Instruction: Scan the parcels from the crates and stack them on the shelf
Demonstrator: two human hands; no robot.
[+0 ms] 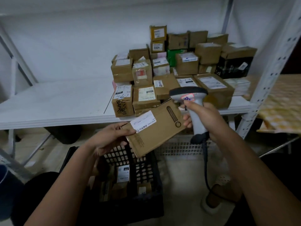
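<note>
Gripping a flat cardboard parcel (156,128) by its left end, the left hand (112,137) is holding it tilted in the air above the black crate (146,168), thumb lying near the white label (143,121). The right hand (206,118) is curling its fingers (187,121) round the handle of a grey scanner (189,95), whose head is sitting just above the parcel's upper right corner. More parcels (123,174) are lying inside the crate. A pale crate (179,147) is standing beside it on the floor. Behind, a pile of boxes (179,67) is sitting on the white shelf (57,101), towards its right side.
</note>
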